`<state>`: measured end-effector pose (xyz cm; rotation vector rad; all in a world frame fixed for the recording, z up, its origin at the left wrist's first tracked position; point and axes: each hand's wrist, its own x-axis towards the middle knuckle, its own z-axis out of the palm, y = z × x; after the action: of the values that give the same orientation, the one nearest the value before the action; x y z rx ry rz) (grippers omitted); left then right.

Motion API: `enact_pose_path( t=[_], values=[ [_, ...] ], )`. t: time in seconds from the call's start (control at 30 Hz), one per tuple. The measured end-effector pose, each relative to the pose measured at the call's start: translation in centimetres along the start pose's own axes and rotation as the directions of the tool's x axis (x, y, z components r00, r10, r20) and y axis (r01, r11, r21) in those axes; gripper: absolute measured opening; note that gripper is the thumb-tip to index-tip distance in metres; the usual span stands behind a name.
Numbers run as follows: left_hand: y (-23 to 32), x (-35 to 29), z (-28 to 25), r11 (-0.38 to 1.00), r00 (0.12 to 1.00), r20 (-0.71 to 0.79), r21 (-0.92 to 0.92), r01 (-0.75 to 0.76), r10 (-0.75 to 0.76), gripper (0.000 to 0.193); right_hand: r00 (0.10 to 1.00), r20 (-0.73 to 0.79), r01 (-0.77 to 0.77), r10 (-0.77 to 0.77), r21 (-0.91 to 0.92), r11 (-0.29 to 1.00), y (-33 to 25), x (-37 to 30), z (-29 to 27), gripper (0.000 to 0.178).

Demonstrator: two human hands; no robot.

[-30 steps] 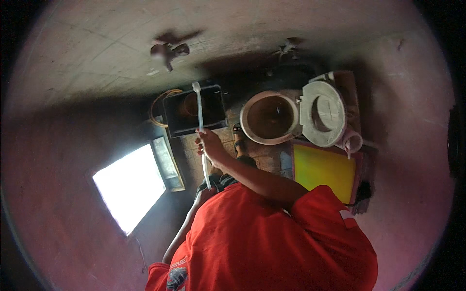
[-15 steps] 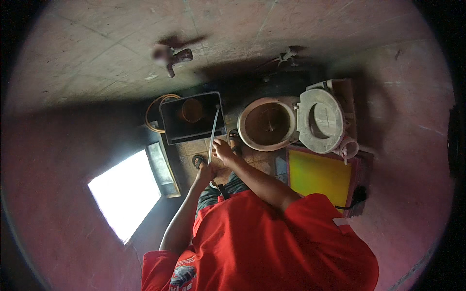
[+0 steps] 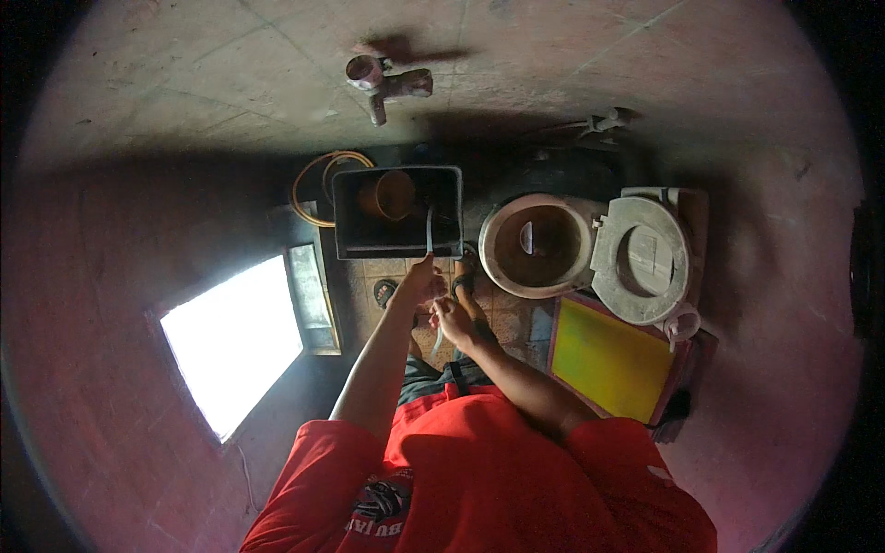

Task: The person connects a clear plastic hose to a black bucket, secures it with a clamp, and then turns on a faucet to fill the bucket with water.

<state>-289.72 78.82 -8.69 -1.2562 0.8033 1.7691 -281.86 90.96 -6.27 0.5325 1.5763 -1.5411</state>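
A long, thin, pale strip (image 3: 430, 235) reaches into a dark rectangular tub (image 3: 338, 217) in front of me. What its far end is like, I cannot make out in the dark tub. My left hand (image 3: 423, 280) is closed around the strip just outside the tub's near edge. Closer to my body, my right hand (image 3: 454, 323) has its fingers curled in at the strip's lower part, and the pale tail hangs below them. Inside the tub, towards its left, is a round brown container (image 3: 395, 195).
Right of the tub stands a toilet (image 3: 489, 249), its seat (image 3: 678, 267) raised. A yellow-green framed panel (image 3: 611, 359) leans below it. Taps (image 3: 392, 86) jut from the wall. A coiled orange hose (image 3: 300, 198) lies left of the tub; a bright white panel (image 3: 235, 346) glows further left.
My left hand has moved up the strip towards the tub, while my right hand has come down nearer my body. The view has shifted, so the tub and toilet appear further right.
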Motion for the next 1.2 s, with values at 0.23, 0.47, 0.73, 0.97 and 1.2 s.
enact_pose_path(
  t=[0.23,0.47,0.73,0.97,1.2],
  values=[
    [-8.2,1.0,-3.4,0.84,0.972,0.114,0.487,-0.237,0.207,0.054,0.999,-0.03,-0.01,0.01,0.028,1.0,-1.0,9.2,-4.3,0.03],
    [-7.6,-0.3,-0.1,0.466,0.825,0.086,0.79,-0.398,0.558,0.017,0.982,-0.169,-0.071,0.079,0.053,0.996,-7.6,13.2,-4.8,0.031],
    [-2.2,9.2,-4.4,-0.11,0.689,0.363,0.917,-0.382,0.628,0.016,0.98,0.127,0.192,-0.154,-0.4,0.896,-1.2,9.5,-5.1,0.043],
    [3.0,7.7,1.5,0.136,0.724,0.295,0.871,-0.472,0.623,0.009,0.995,0.001,-0.089,0.098,-0.414,0.906,-4.8,2.8,-0.4,0.04],
    [1.2,12.4,-3.4,0.419,0.744,0.17,0.736,-0.531,0.646,0.019,0.986,0.027,-0.145,0.162,-0.32,0.936,-6.4,3.8,1.3,0.03]
  ],
)
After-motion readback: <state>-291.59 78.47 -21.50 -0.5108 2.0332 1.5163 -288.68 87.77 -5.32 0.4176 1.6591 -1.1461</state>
